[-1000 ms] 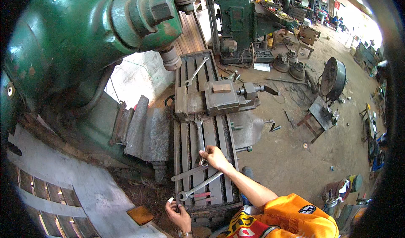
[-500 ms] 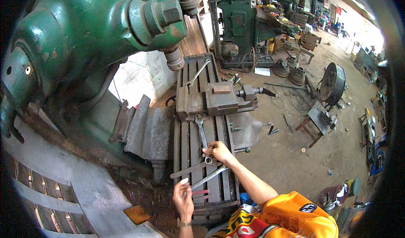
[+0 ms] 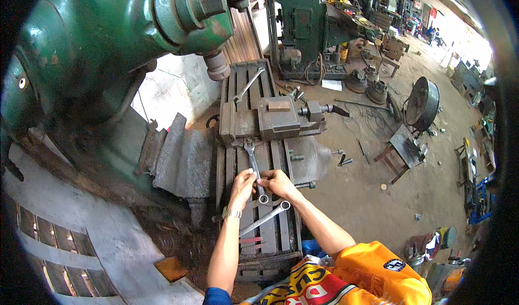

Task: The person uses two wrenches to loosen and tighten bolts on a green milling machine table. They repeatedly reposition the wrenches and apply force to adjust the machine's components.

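Note:
A steel combination wrench (image 3: 252,158) lies along the slotted machine table, its open end at the base of the vise (image 3: 279,117) and its ring end toward me. My right hand (image 3: 278,184) grips the shank from the right, just above the ring. From the left, my left hand (image 3: 243,188) closes its fingers at the same shank; something white shows at a fingertip. Nearer me, a second wrench (image 3: 265,219) rests slantwise on the table beside a thin red-marked piece (image 3: 252,242). A flat metal strip is partly hidden under my hands.
A third wrench (image 3: 249,84) lies beyond the vise, which carries a small brown block (image 3: 279,106). The large green machine head (image 3: 108,40) overhangs at upper left. To the right, a small stand (image 3: 401,151) and a round dark drum (image 3: 421,104) stand on the floor.
My left hand has moved up and forward from the near end of the table to the wrench. My right hand stays on the wrench, slightly further forward. The view has shifted slightly.

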Motion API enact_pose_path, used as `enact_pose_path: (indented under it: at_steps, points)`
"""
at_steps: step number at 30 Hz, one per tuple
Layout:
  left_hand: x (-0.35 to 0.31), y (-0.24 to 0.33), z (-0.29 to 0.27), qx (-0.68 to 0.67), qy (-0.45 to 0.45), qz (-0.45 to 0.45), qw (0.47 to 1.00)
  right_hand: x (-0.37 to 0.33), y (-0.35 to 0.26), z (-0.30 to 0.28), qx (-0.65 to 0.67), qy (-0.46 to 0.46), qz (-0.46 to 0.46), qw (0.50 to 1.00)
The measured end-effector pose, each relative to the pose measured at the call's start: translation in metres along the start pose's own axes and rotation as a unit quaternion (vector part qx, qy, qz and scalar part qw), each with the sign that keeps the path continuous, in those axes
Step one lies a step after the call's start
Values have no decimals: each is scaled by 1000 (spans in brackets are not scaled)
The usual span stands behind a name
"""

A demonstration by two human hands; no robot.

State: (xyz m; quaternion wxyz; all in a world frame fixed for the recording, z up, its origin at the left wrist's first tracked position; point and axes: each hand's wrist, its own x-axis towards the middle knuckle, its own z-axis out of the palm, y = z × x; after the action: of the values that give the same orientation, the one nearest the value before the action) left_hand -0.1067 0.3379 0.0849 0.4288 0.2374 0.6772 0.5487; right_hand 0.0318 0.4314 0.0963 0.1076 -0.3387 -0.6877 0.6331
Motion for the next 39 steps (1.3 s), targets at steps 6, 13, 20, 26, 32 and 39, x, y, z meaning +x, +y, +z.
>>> enact_pose_path:
  at_steps: [6,13,20,26,32,39]
  points:
    - [17,3,6,7,-48,6,999,-30,-2,-7,66,52,-105,991]
    - [21,2,6,-29,-56,18,998,-105,15,8,-341,-85,-294,889]
    - [22,2,4,-30,-76,20,996,-97,20,27,-478,-64,-314,817]
    - [24,3,0,-35,-95,24,995,-115,20,2,-454,-95,-281,840]
    - [30,5,-7,-17,-120,4,993,-124,20,-33,-405,-97,-169,893]
    - [30,14,-14,-33,-139,-10,990,-110,24,-41,-467,-60,-297,831]
